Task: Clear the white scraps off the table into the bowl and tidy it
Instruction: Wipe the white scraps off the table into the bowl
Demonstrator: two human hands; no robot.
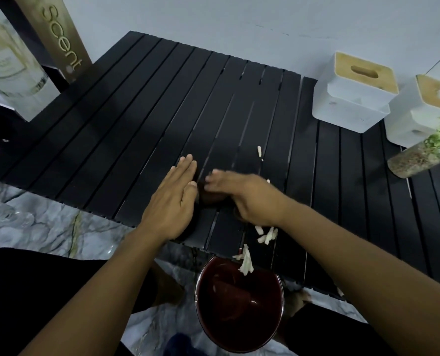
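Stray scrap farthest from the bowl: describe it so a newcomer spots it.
On the black slatted table, find the right hand. Beyond it, toward the nearest white tissue box, lies one pale scrap alone; the other scraps cluster by the dark red bowl.

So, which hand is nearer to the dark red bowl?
Right. The right hand is over the table just beyond the bowl; the left hand lies flat, farther off to the left.

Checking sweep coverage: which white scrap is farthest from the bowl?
The lone scrap up the table, beyond the right hand. The others lie nearer: a cluster by that wrist and a clump over the rim of the bowl.
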